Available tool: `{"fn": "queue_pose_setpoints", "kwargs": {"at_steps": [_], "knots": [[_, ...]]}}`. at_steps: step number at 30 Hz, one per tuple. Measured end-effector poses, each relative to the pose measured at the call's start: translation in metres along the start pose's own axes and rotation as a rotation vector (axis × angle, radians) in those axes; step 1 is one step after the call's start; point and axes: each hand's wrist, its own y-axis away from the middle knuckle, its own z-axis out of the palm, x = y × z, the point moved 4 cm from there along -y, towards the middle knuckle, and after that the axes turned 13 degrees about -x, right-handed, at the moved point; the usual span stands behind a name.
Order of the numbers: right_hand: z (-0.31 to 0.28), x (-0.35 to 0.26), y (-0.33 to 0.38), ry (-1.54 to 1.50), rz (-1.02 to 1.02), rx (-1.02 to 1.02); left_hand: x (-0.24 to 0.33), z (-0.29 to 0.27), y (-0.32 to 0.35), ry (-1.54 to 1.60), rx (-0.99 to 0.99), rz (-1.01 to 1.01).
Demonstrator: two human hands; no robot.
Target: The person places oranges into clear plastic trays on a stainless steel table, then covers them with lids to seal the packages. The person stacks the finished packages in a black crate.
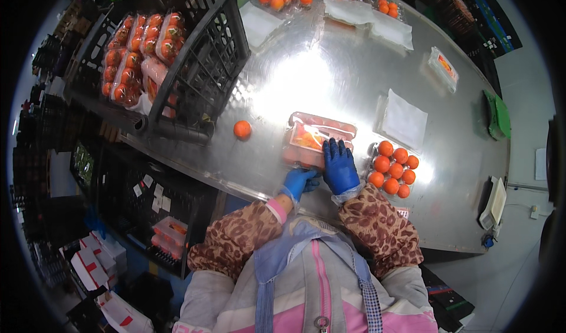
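My right hand (pixel 340 169) lies flat on the clear plastic pack (pixel 303 138) just ahead, fingers extended, probably steadying it. My left hand (pixel 299 183) curls by its near edge (can't tell if gripping). Tomato tray (pixel 394 171) sits just right, presumably for reach.

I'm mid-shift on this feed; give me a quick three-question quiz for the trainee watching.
1. True or false: the single loose fruit lies between the black crate and the closed clear pack.

2. Multiple choice: the right hand's fingers lie over
A) the crate
B) the closed clear pack
C) a white pad

3. Count: how many fruits show in the fruit group just right of that hand?

Key: 1. True. 2. B. 3. Nine.
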Motion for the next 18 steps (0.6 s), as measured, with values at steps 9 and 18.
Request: {"fn": "queue_pose_setpoints", "kwargs": {"at_steps": [9,18], "knots": [[-0.019,-0.007,-0.001,-0.065,-0.042,-0.048,0.004,0.008,0.004,-0.068,0.167,0.005],[-0.052,0.001,0.002,-0.254,-0.117,-0.053,-0.002,-0.001,0.0,-0.051,0.156,-0.005]]}}
